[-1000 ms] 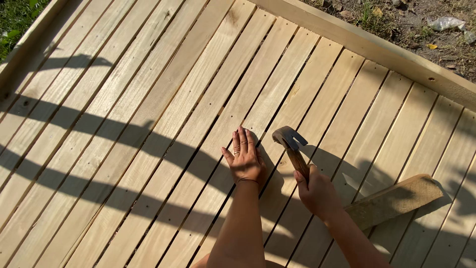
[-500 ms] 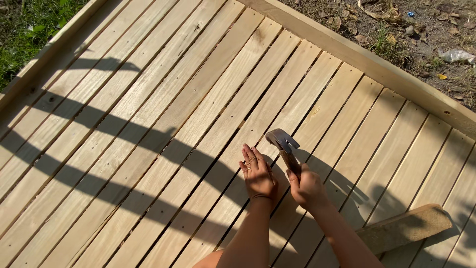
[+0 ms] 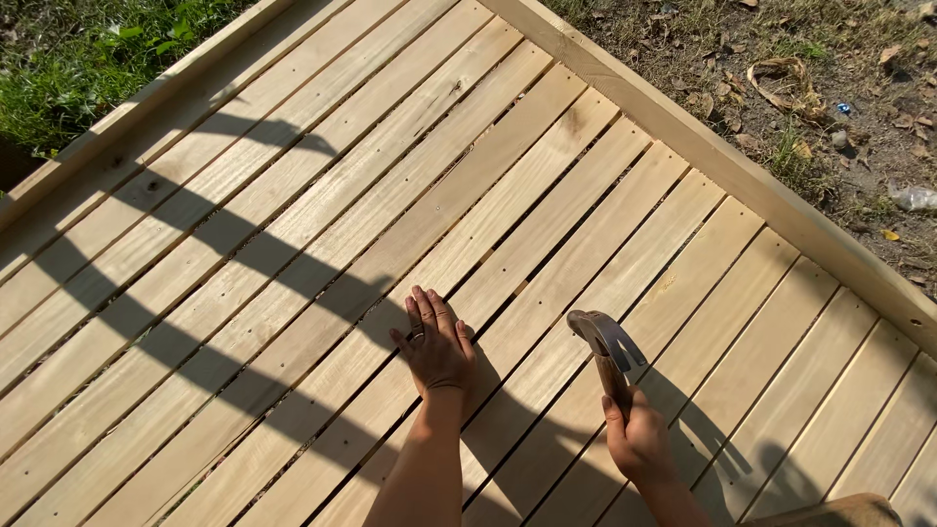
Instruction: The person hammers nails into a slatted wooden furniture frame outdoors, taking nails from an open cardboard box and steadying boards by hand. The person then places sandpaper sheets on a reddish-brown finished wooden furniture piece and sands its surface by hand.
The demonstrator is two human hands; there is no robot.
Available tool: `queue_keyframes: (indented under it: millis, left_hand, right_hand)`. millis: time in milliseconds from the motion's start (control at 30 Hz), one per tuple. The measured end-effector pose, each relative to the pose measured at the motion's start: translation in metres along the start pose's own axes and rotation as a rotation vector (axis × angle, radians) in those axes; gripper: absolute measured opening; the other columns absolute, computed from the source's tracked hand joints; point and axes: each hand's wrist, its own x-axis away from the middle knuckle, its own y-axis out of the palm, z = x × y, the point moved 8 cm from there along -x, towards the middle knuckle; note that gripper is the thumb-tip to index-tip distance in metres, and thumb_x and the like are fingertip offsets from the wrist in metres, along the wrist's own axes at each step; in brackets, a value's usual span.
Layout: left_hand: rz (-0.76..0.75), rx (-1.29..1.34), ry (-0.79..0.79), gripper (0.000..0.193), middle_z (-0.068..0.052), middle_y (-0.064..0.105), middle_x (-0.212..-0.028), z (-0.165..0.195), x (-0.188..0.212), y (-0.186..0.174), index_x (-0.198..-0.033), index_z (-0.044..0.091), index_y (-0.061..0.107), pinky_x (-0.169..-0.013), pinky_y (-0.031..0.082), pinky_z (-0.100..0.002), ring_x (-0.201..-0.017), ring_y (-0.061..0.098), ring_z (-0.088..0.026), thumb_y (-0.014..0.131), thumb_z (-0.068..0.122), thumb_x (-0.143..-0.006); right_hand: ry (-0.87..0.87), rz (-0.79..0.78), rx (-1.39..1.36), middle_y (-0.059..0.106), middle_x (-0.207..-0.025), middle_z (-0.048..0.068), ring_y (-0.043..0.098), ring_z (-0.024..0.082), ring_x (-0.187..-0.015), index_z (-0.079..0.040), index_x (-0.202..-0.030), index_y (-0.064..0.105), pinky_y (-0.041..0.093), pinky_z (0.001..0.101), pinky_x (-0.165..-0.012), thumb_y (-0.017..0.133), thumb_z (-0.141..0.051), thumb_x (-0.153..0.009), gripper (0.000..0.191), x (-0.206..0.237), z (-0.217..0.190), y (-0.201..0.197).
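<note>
The right hand (image 3: 639,444) is closing its grip around the handle of a steel claw hammer (image 3: 607,346), head raised above the grip. Left of the grip, the left hand (image 3: 436,344) is lying open, pressing flat on the pale wooden slatted deck (image 3: 293,244), seemingly steadying a plank.

A wooden deck (image 3: 293,244) fills the view. Grass (image 3: 68,59) lies beyond its upper left rim; bare dirt (image 3: 810,88) with dry leaves (image 3: 771,78) beyond its right rim.

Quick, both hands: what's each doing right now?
Left hand: open, flat on the deck boards.
Right hand: closed around the claw hammer handle.
</note>
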Motion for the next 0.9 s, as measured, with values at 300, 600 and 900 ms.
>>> queue_keyframes:
  millis: [300,600,900]
  left_hand:
    - [-0.08,0.025,-0.048,0.074,-0.008,0.007,-0.172,-0.004,0.001,0.016,-0.162,0.013,0.018,-0.12,0.005,-0.065,-0.157,0.009,-0.027,0.04,0.043,-0.098]
    - [-0.057,0.037,-0.044,0.073,-0.007,0.006,-0.172,-0.002,0.001,0.015,-0.163,0.013,0.018,-0.122,0.005,-0.065,-0.158,0.009,-0.025,0.038,0.043,-0.099]
    - [-0.131,0.068,-0.055,0.073,-0.005,0.003,-0.172,-0.002,-0.001,0.016,-0.162,0.014,0.017,-0.121,0.001,-0.062,-0.157,0.006,-0.023,0.037,0.04,-0.098]
  right_hand:
    - [-0.172,-0.048,0.09,0.064,-0.069,0.019,0.065,0.035,-0.064,-0.001,-0.101,0.059,0.051,0.0425,-0.059,0.061,-0.034,-0.097,0.033,-0.019,-0.072,0.029]
    - [-0.056,-0.193,0.154,0.064,-0.068,0.021,0.065,0.039,-0.062,-0.003,-0.096,0.061,0.051,0.0463,-0.062,0.057,-0.039,-0.1,0.036,-0.058,-0.118,0.045]
    - [0.342,-0.309,-0.182,0.055,-0.069,0.017,0.054,0.029,-0.06,0.006,-0.096,0.056,0.049,0.0478,-0.058,0.057,-0.041,-0.105,0.047,-0.087,-0.138,0.068]
